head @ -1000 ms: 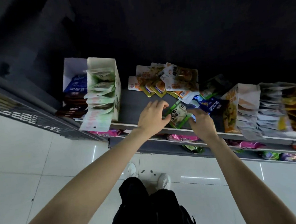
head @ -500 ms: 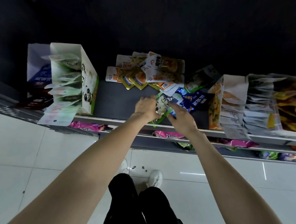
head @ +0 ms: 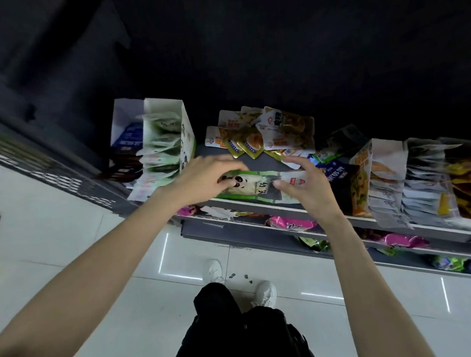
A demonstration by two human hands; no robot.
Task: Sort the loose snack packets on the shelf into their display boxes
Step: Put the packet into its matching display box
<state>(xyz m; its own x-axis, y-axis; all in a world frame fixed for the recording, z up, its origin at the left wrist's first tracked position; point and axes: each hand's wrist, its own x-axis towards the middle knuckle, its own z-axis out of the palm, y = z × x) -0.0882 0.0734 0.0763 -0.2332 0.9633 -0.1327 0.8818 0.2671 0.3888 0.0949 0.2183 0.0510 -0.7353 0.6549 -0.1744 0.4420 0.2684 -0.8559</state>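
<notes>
My left hand grips the left end of a flat green-and-white foil snack packet printed with a panda face, fingers curled over its top edge. My right hand is at the packet's right end with fingers spread and loosely bent; the thumb touches the packet, though I cannot tell whether it really pinches. The packet sits level above the front lip of the grey metal shelf, between both hands. Just left of my left hand stands the tall white-and-green cardboard display box filled with matching pale green packets. Behind my hands lies a loose heap of orange-and-white snack packets. Right of my right hand lies a dark blue packet, then a row of upright white display boxes packed with sachets.
</notes>
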